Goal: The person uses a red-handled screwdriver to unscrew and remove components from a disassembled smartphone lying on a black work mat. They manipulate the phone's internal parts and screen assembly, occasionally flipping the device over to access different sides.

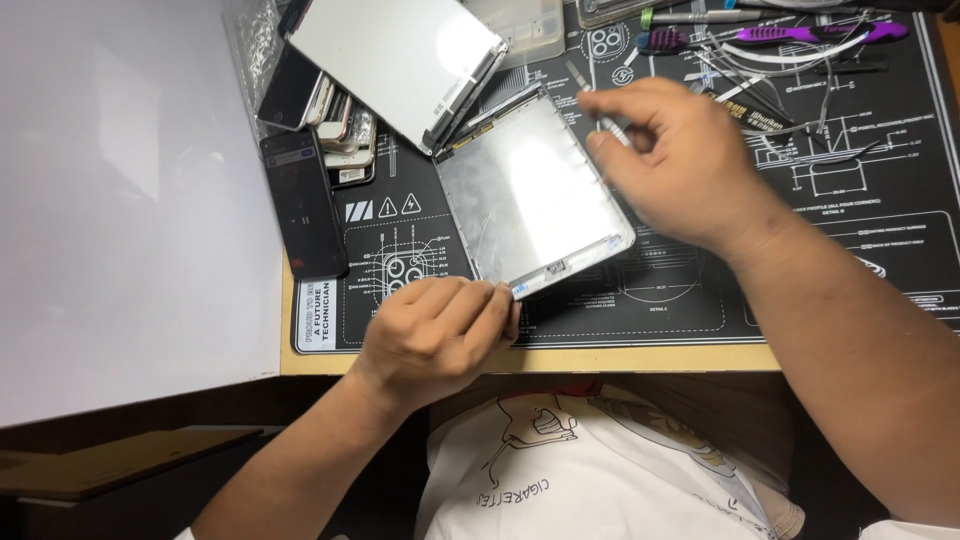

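Note:
A bare silver tablet back shell (520,195) lies inside-up on the black repair mat (700,290). My left hand (435,335) pinches the shell's near corner, fingertips on the rim. My right hand (680,160) hovers over the shell's far right edge and grips a thin metal tool (590,95) between thumb and fingers, its tip pointing toward the shell's top edge.
A second silver tablet (400,55) leans at the back. A dark phone (303,205) and a stack of phone parts (345,130) lie to the left. Purple-handled tools (800,32) and loose strips crowd the mat's far right. A white panel (120,200) covers the left.

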